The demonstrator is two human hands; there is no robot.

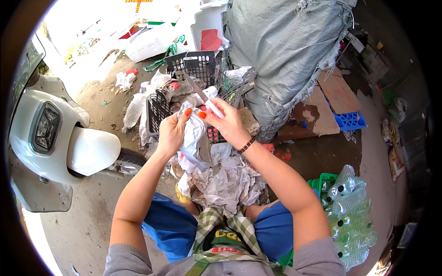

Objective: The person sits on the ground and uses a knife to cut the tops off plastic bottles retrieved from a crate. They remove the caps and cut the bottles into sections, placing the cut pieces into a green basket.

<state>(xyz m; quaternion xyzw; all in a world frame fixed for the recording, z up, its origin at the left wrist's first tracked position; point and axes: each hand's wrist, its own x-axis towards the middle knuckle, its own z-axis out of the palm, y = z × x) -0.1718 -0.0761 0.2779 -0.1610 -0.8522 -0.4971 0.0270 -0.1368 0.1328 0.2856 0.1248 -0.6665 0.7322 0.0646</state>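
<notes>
My right hand (232, 124) is closed round the pale pink handle of a knife (214, 109), whose blade points up and to the left. A crumpled white plastic bag (194, 137) hangs from my left hand (170, 134), pinched between thumb and fingers. Both hands are close together, with the knife handle just above the bag's right side. Below them a heap of crumpled whitish plastic film (230, 181) lies between my legs. Just beyond, a black slatted crate (195, 64), seemingly broken, is filled with plastic bags and scraps that partly hide it.
A white scooter (53, 133) stands at the left. A bulky grey woven sack (281, 55) rises beyond my right hand, beside flattened cardboard (311, 110) and a blue plastic crate (351, 121). Clear plastic bottles (351, 202) are stacked by my right leg. White boxes (149, 43) lie far off.
</notes>
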